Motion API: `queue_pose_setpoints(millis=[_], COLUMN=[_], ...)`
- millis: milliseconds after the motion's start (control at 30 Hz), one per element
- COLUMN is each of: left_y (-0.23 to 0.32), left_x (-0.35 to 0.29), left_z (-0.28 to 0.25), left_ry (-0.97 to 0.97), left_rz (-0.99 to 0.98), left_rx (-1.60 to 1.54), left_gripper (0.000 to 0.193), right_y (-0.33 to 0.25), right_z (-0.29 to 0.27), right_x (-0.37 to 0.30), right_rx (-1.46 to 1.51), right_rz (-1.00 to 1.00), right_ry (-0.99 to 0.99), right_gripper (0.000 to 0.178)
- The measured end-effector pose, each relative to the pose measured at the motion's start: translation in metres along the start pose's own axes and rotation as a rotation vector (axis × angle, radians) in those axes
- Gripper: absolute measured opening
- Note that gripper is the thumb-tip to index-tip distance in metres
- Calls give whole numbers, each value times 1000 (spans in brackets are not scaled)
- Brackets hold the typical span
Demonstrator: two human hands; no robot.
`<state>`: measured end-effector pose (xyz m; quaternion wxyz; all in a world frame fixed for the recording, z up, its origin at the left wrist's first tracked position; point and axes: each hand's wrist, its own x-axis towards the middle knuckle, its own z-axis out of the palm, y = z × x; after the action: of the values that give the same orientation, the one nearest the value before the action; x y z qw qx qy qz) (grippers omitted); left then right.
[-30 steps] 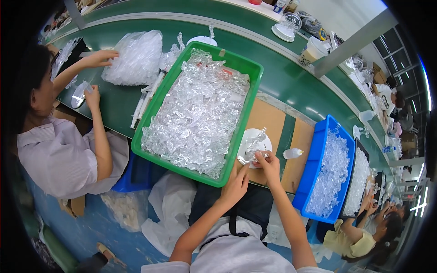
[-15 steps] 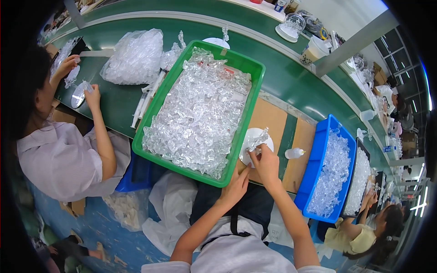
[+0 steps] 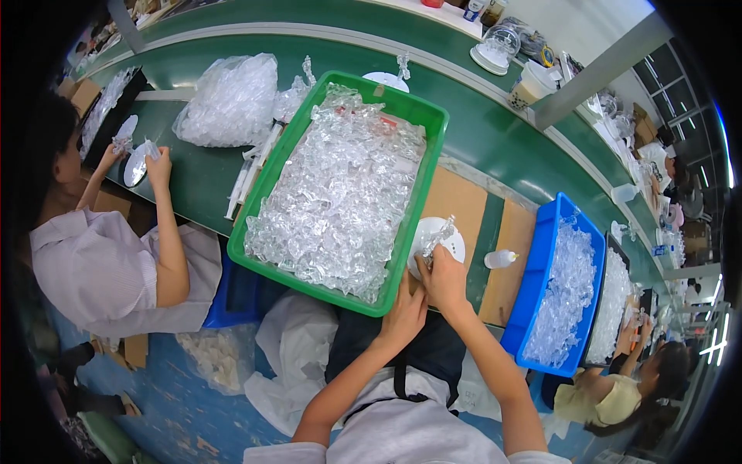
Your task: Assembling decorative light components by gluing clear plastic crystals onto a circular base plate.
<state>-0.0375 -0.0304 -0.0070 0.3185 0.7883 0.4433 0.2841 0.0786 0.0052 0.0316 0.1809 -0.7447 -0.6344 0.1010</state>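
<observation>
A round white disc [image 3: 456, 240] lies on brown cardboard just right of a big green tray [image 3: 442, 127]. Over the disc, my right hand [image 3: 446, 280] is closed, its fingertips pinching a clear plastic piece [image 3: 444, 230]. My left hand [image 3: 403, 315] is beside it at the disc's near edge, under the tray's corner; its fingers are bent together, and what they hold is hidden. Clear plastic pieces [image 3: 332, 185] fill the green tray. A small white squeeze bottle [image 3: 501, 259] lies on its side to the right of the disc.
Right of the bottle stands a blue bin [image 3: 512, 340] of clear pieces. A bulging clear bag [image 3: 228, 97] sits back left; another white disc [image 3: 386, 80] with a clear figure is behind the green tray. Co-workers sit at left [image 3: 100, 263] and right [image 3: 599, 394].
My right hand has shifted slightly left and its fingers have bent closer round the clear piece. My left hand moved little. The left co-worker's far hand has come down toward a round disc.
</observation>
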Motion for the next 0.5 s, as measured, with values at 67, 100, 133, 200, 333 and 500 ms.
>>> queue_pose_setpoints(millis=[67, 100, 133, 200, 333, 500], left_y=[0, -1, -4, -9, -11, -13], left_x=[4, 5, 7, 6, 3, 2], left_z=[-2, -2, -3, -4, -5, -7], left_ry=[18, -2, -21, -42, -114, -102], left_rz=[56, 124, 195, 218, 183, 185], left_rx=[78, 82, 89, 102, 174, 261], left_gripper=[37, 41, 45, 50, 61, 59], right_y=[4, 6, 7, 12, 16, 17], right_z=[3, 2, 1, -4, -50, -120], right_x=[-1, -3, -3, -1, -1, 112], right_rx=[16, 30, 34, 51, 50, -67], right_rz=[1, 1, -2, -28, -80, -147], right_ry=[25, 40, 62, -36, -290, 54], right_gripper=[28, 28, 28, 33, 34, 32])
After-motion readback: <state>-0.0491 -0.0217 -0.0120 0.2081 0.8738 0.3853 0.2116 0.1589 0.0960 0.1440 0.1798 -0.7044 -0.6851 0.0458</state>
